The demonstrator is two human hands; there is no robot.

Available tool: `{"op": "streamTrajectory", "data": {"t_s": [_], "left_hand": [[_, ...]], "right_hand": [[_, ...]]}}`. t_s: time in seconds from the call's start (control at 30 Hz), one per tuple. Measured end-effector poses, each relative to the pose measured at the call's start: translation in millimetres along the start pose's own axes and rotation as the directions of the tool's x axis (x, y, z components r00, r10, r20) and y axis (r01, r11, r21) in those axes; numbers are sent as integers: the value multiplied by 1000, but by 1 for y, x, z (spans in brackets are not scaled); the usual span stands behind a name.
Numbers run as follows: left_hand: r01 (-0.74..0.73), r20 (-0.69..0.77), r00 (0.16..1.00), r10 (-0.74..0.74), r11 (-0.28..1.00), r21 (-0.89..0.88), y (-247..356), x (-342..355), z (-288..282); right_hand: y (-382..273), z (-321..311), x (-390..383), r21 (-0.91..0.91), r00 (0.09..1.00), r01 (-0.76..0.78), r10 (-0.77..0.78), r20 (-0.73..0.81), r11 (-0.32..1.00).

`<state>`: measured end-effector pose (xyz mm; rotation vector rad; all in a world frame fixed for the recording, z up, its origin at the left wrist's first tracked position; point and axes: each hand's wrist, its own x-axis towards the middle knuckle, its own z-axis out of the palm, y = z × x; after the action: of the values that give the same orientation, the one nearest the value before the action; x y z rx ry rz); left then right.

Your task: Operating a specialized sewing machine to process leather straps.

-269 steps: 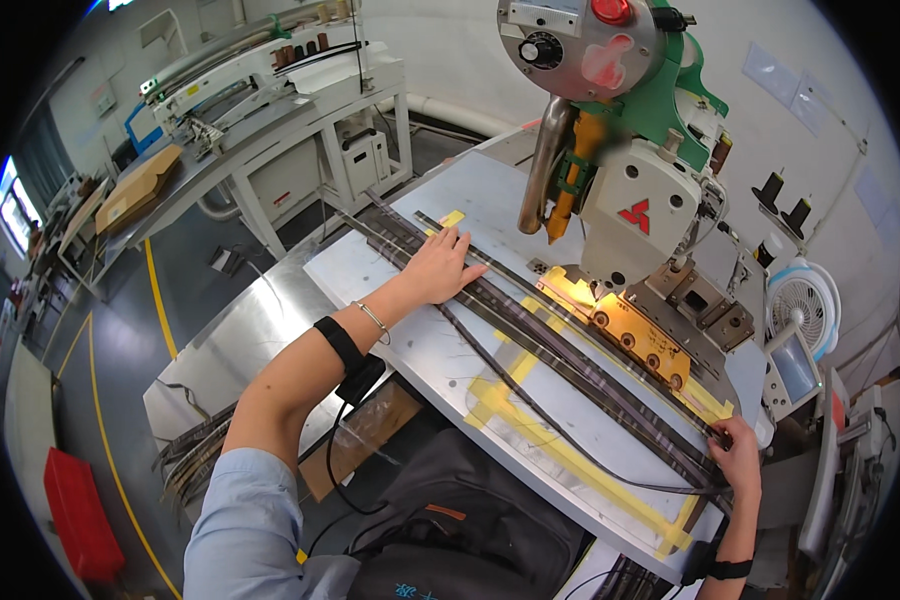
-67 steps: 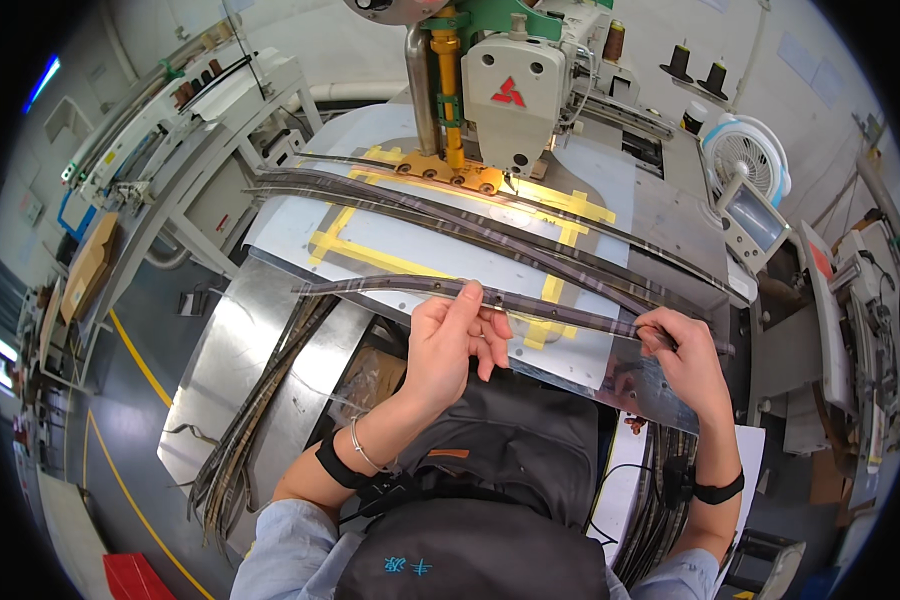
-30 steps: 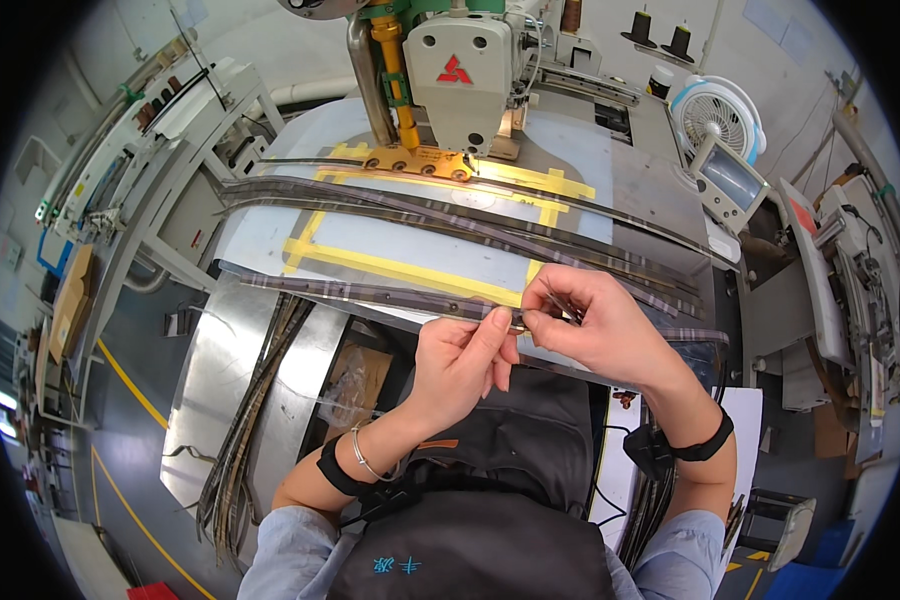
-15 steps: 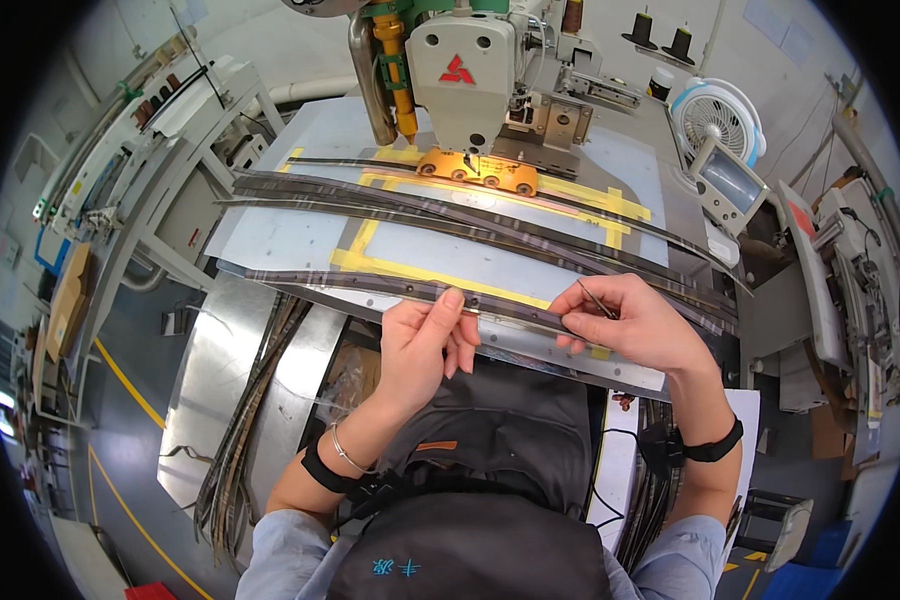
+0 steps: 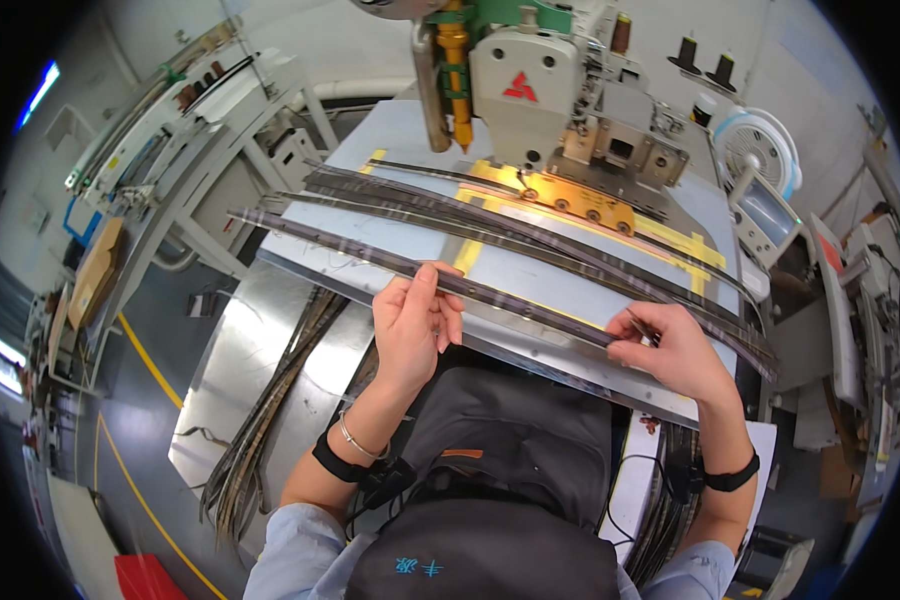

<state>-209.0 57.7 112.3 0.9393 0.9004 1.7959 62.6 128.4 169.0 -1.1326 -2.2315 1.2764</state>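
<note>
A long, narrow dark strip [image 5: 530,307] with small dots along it stretches between my hands above the near edge of the work table. My left hand [image 5: 415,320] pinches it with thumb and fingers near its middle; beyond that hand the strip runs up to the far left. My right hand [image 5: 675,348] grips its right end, with a thin dark tool partly showing between the fingers, its kind unclear. Just past my hands, several similar dark strips [image 5: 560,245] lie in a loose bundle across the white table plate [image 5: 390,125].
Behind the bundle stands an industrial sewing machine [image 5: 525,85] with a lit orange clamp plate [image 5: 570,205]. More strips [image 5: 280,400] hang over a metal sheet at lower left. A control screen [image 5: 767,222] and a white fan [image 5: 755,150] stand at right. Yellow tape marks the plate.
My hands have moved farther apart along the strip. Its left part is now raised over the plate. The whole view has shifted, so the table and machine appear farther right.
</note>
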Motion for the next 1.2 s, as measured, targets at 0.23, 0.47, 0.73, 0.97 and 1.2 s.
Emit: {"op": "streamTrajectory", "data": {"t_s": [0.23,0.47,0.73,0.97,1.2], "left_hand": [[-3,-56,998,3,1000,-5,9,4,-10],[76,89,994,-62,984,-161,-2,11,-31],[80,92,991,-99,979,186,-9,18,-53],[158,101,978,-184,963,219,-5,14,-50],[149,114,977,-180,959,240,-3,18,-52]], "right_hand": [[8,-1,-1,-89,1000,-6,3,-31,996],[14,16,-4,-138,980,29,-55,-189,990],[13,22,-6,-200,974,126,-160,-163,972],[16,28,4,-250,962,144,-195,-191,958],[17,27,13,-254,981,81,-123,-153,964]]}}
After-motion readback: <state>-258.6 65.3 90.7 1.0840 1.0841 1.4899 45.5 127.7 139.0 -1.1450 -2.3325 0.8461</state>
